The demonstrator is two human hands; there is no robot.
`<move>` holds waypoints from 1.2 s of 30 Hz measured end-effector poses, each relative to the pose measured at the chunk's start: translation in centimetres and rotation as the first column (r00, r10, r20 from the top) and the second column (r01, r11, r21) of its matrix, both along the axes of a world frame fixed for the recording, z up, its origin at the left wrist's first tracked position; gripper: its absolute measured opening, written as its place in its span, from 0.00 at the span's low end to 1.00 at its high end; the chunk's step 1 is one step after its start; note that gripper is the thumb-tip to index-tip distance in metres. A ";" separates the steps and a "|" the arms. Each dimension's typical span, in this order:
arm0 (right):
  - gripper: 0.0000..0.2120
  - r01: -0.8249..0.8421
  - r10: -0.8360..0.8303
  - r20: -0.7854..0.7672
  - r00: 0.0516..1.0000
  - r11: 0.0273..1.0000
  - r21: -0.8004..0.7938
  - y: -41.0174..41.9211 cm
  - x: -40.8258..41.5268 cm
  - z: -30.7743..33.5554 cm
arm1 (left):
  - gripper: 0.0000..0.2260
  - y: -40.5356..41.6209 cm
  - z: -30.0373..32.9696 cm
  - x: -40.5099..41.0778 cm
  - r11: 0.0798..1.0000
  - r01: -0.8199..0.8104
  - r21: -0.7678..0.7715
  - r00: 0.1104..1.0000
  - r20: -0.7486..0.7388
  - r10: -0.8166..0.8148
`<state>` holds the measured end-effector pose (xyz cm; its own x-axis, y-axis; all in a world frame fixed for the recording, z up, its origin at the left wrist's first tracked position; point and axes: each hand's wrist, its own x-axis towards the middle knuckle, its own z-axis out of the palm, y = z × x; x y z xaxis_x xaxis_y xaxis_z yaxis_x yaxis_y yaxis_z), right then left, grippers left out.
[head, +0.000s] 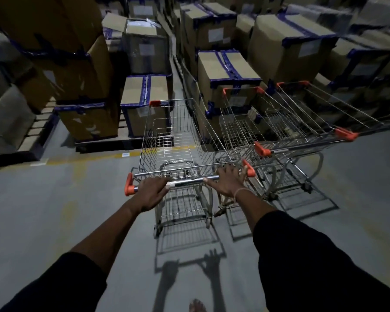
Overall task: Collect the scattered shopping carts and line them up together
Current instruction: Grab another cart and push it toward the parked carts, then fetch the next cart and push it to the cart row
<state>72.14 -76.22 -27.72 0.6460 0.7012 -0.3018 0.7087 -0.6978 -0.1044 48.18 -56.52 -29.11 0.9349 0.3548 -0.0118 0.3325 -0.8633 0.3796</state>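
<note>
An empty wire shopping cart [178,136] with orange corner caps stands right in front of me on the grey floor. My left hand [152,192] is closed around the left part of its chrome handle bar [189,182]. My right hand [230,179] grips the right end of that bar, near the orange cap. Two more empty carts stand side by side to its right: the middle cart [245,129] touches or nearly touches the held one, and the far right cart [320,113] is angled slightly outward.
Stacked cardboard boxes [225,73] with blue tape rise behind the carts on wooden pallets [38,124]. A narrow aisle [176,64] runs between the stacks. A worn yellow line [95,157] crosses the floor. My bare foot [197,306] shows at the bottom edge.
</note>
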 end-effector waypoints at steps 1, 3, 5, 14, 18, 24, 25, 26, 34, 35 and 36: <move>0.48 -0.009 0.009 0.013 1.000 1.000 0.003 0.5 1.0 0.0 | 0.40 0.3 -0.1 0.8 1.000 -0.005 0.016 1.000 -0.010 0.005; 0.48 -0.025 0.024 0.021 0.999 1.000 0.009 1.4 3.2 -0.1 | 0.37 0.8 -0.5 2.6 0.998 -0.021 0.059 0.999 -0.035 0.023; 0.50 -0.037 0.037 0.015 0.999 0.999 0.006 2.4 5.1 -0.4 | 0.34 1.6 -1.3 3.9 0.996 -0.023 0.091 0.997 -0.065 0.029; 0.51 0.040 -0.048 -0.135 0.990 0.997 -0.060 5.7 7.9 0.7 | 0.45 3.2 0.0 3.6 1.000 -0.011 0.019 0.993 -0.119 0.013; 0.47 0.014 -0.012 -0.128 0.992 1.000 0.015 7.5 4.4 1.1 | 0.43 3.5 1.3 -1.1 1.000 -0.012 -0.013 0.996 -0.084 0.011; 0.44 -0.162 0.177 -0.061 0.982 0.967 0.199 13.6 -7.3 2.3 | 0.43 4.9 2.7 -14.6 0.963 -0.263 -0.057 0.963 -0.083 0.258; 0.44 -0.201 0.216 -0.044 0.975 0.954 0.223 14.9 -9.9 2.6 | 0.40 5.4 3.0 -17.6 0.948 -0.314 -0.050 0.947 -0.089 0.308; 0.43 -0.239 0.254 -0.032 0.967 0.939 0.247 16.1 -12.4 2.8 | 0.36 5.7 3.3 -20.3 0.932 -0.361 -0.041 0.930 -0.088 0.357; 0.43 -0.522 0.563 -0.050 0.825 0.793 0.315 25.5 -36.7 3.4 | 0.32 7.8 5.2 -46.8 0.723 -0.690 0.032 0.723 -0.020 0.691; 0.44 -0.549 0.594 -0.050 0.803 0.770 0.325 26.6 -39.7 3.3 | 0.32 8.0 5.3 -50.1 0.693 -0.720 0.039 0.693 -0.016 0.721; 0.44 -0.573 0.622 -0.052 0.781 0.747 0.337 27.5 -42.4 3.4 | 0.32 8.1 5.3 -53.0 0.663 -0.747 0.045 0.663 -0.009 0.748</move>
<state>29.72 -48.73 -24.35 0.0279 0.9963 -0.0810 0.9275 -0.0560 -0.3696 -4.86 -48.43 -23.83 0.3547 0.9350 -0.0044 0.8806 -0.3325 0.3377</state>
